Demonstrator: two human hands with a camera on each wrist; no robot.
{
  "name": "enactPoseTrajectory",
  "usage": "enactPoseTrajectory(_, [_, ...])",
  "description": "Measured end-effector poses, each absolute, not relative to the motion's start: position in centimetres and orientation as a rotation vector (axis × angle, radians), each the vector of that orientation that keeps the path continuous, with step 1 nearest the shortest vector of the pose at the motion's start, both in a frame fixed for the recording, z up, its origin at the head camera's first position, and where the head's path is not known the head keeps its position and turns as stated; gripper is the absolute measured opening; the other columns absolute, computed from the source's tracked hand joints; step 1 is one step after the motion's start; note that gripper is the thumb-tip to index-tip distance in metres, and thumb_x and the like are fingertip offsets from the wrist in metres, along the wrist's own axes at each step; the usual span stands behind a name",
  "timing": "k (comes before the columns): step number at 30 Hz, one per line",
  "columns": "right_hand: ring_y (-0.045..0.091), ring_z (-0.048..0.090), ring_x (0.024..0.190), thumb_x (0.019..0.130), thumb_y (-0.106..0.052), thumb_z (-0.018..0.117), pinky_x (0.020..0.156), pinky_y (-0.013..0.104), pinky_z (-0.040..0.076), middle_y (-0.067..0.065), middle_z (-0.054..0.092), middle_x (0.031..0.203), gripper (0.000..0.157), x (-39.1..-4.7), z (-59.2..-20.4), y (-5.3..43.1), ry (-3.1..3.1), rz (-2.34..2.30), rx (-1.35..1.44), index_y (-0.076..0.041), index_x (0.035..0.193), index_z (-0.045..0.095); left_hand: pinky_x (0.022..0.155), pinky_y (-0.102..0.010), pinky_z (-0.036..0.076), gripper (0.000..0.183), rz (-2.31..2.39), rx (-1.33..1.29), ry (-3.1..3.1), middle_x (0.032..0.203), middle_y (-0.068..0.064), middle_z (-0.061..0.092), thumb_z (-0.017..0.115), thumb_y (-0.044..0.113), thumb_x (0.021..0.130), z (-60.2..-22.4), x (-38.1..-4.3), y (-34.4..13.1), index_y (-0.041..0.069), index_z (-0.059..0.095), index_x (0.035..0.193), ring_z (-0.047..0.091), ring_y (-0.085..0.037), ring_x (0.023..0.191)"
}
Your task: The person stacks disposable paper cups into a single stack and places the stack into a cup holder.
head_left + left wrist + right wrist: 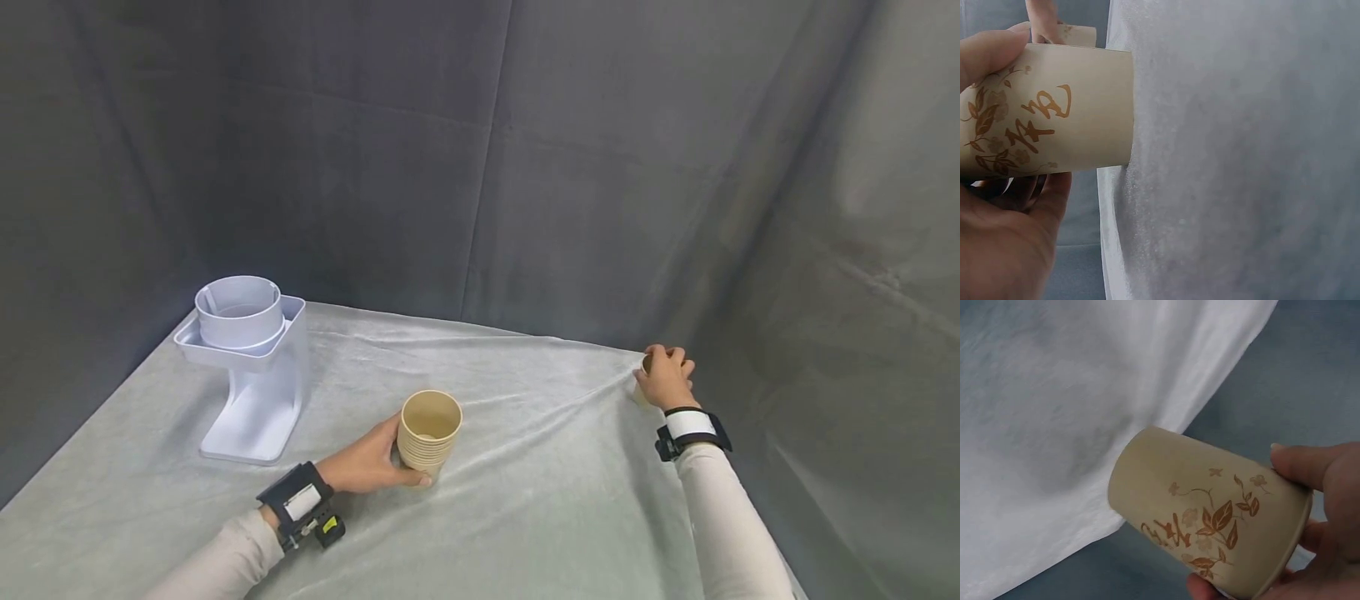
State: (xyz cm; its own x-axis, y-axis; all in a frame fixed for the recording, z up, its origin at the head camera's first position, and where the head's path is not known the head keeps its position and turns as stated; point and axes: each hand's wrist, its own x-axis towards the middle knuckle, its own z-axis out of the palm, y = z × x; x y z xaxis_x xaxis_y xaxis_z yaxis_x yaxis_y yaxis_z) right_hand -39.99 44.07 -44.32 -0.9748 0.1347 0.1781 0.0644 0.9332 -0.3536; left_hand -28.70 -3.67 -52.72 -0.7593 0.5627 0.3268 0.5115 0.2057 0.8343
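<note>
Near the middle of the table, my left hand (369, 461) grips a stack of beige paper cups (426, 450), thumb on the near side. The stack stands upright, its open rims facing up. In the left wrist view the lowest cup (1085, 119) shows brown leaves, flowers and lettering. At the far right corner of the table, my right hand (666, 379) holds a single paper cup (1222, 512) with the same print, its fingers and thumb around the rim end. From the head view that cup is mostly hidden behind the hand.
A white plastic stand (255, 425) with a round white holder (243, 325) on top is at the back left. Pale, wrinkled cloth (525, 500) covers the table. Grey curtains (390, 167) hang behind and at both sides, close to the right hand.
</note>
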Motion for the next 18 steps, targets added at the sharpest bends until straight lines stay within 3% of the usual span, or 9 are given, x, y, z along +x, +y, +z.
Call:
enactPoseTrajectory(6, [0.05, 0.016, 0.118, 0.09, -0.023, 0.053, 0.087, 0.069, 0.028, 0.034, 0.019, 0.133, 0.048, -39.2, -43.5, 42.1, -2.821, 0.528, -0.116, 0.0, 0.128, 0.036, 0.108, -0.041, 0.027, 0.09, 1.633, 1.048, 2.392, 0.127, 0.008, 0.051, 0.081, 0.03, 0.065, -52.9, -28.7, -3.6, 0.026, 0.03, 0.138, 0.043, -0.011, 0.121])
enactPoseTrajectory(10, [0.049, 0.022, 0.114, 0.088, -0.024, 0.056, 0.084, 0.067, 0.036, 0.033, 0.026, 0.13, 0.046, -38.4, -43.1, 40.6, -2.741, 0.529, -0.006, -0.001, 0.125, 0.041, 0.108, -0.044, 0.026, 0.089, 1.661, 1.044, 2.377, 0.128, 0.002, 0.051, 0.081, 0.023, 0.065, -52.2, -28.2, -3.5, 0.02, 0.03, 0.138, 0.043, -0.014, 0.121])
enactPoseTrajectory(18, [0.045, 0.028, 0.112, 0.085, -0.023, 0.061, 0.085, 0.061, 0.038, 0.029, 0.034, 0.125, 0.045, -36.7, -43.0, 37.3, -2.631, 0.565, 0.175, -0.002, 0.122, 0.048, 0.108, -0.041, 0.027, 0.09, 1.627, 1.055, 2.405, 0.128, 0.008, 0.05, 0.081, 0.029, 0.065, -52.6, -28.8, -3.7, 0.026, 0.028, 0.139, 0.042, -0.01, 0.121])
